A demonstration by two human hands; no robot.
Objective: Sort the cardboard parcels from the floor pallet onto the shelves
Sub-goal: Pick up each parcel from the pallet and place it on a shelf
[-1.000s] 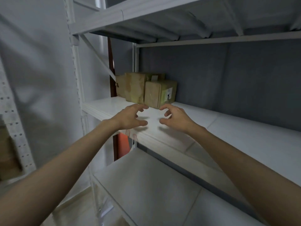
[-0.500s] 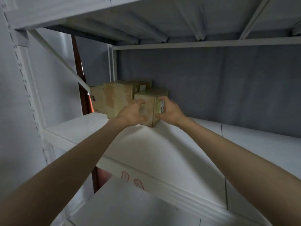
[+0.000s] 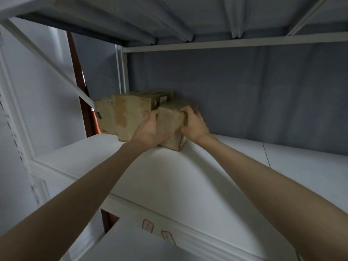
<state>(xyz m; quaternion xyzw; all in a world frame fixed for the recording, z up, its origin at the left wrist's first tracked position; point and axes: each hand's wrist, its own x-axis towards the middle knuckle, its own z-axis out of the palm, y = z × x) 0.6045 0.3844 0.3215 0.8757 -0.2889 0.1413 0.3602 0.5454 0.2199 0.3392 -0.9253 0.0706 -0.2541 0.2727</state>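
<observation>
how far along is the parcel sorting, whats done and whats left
Done: several worn cardboard parcels already stand at the back left of the white shelf. In hand: the left hand and right hand grip the small parcel from either side as it sits on the shelf beside the others. Left: the pallet is out of view, so the remaining count cannot be told; most of this shelf is bare.

You face a white metal shelving unit (image 3: 216, 178). Its shelf board runs wide, with a seam (image 3: 265, 153) at right. Behind it hangs a grey-blue back wall (image 3: 244, 95), dim and evenly lit. Overhead you see the ribbed underside of the upper shelf (image 3: 169, 21). A white diagonal brace (image 3: 49, 59) crosses left, beside a reddish-brown upright (image 3: 79, 76). Two red-outlined labels (image 3: 147, 225) mark the front edge.
</observation>
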